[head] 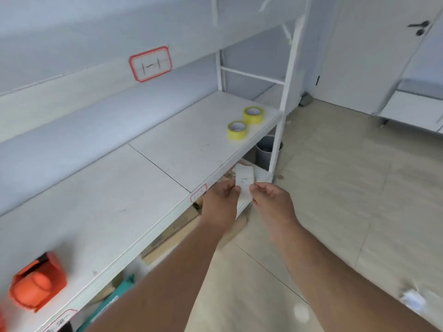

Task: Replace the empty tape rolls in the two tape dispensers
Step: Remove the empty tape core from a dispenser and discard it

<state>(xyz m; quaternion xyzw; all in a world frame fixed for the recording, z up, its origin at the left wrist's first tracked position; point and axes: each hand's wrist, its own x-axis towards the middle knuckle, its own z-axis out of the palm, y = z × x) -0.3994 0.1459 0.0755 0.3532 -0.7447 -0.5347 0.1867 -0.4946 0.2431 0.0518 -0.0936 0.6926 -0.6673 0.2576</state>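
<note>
Both hands — left hand (pixel 221 200), right hand (pixel 271 200) — pinch a white paper slip (pixel 244 182), its writing illegible, off the shelf (pixel 143 188) front edge; two yellow tape rolls (pixel 245 122) near its right end, orange dispenser (pixel 38 281) far left.

A red-bordered label (pixel 151 63) on the upper shelf edge shows handwritten marks resembling "1-1". A smaller red-bordered label (pixel 198 193) on the front edge of the lower shelf is too blurred to read. A slip of paper (pixel 244 182), held between both hands, carries faint illegible marks.
</note>
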